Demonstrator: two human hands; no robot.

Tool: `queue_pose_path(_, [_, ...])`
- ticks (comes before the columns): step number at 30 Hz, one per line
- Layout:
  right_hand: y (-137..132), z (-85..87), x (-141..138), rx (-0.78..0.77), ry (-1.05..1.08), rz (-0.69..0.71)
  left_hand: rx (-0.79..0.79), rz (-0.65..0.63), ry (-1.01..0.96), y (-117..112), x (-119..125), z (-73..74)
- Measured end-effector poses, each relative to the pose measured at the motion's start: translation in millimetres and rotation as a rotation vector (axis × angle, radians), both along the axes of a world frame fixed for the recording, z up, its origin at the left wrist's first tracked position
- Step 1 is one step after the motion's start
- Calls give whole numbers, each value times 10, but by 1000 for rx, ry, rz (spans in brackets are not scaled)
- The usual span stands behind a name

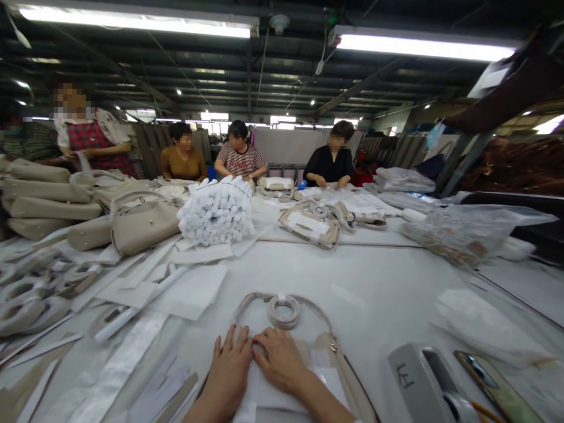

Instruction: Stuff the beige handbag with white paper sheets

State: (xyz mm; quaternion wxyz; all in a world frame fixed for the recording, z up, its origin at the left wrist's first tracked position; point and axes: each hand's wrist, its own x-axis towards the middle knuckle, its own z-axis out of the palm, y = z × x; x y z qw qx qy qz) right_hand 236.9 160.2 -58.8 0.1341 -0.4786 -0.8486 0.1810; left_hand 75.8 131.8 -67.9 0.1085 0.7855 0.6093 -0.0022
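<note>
A beige handbag [348, 376] lies in front of me at the bottom centre, with white wrapping sheet [273, 398] over its front. Its strap arches up behind, and a coiled strap [284, 311] bound with a white band rests at the top. My left hand [233, 361] lies on the bag's left part, fingers stretched out and spread. Beside it, my right hand [282, 358] presses down on the bag with bent fingers. Between its thumb and forefinger shows a small greyish piece [259, 350], mostly hidden, whose kind I cannot make out.
To the right are a grey tape dispenser [412, 382], a phone [497, 382] and clear plastic bags [489, 323]. White paper sheets [189, 288], coiled straps [26, 308] and handbags [143, 223] crowd the left. A bundle of white rolls [215, 211] stands ahead. Several people work across the table.
</note>
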Motion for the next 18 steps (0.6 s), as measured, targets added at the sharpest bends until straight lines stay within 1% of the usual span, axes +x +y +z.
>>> queue_pose_path(7, [15, -65, -33, 5, -22, -52, -74, 26, 33, -15, 72, -18])
queue_pose_path(11, [10, -117, -34, 18, -20, -80, -106, 35, 50, 22, 92, -31])
queue_pose_path(14, [7, -157, -30, 29, -34, -94, -109, 39, 65, 60, 112, -105])
queue_pose_path(18, [48, -237, -34, 26, -80, -111, -48, 74, 75, 100, 145, -277])
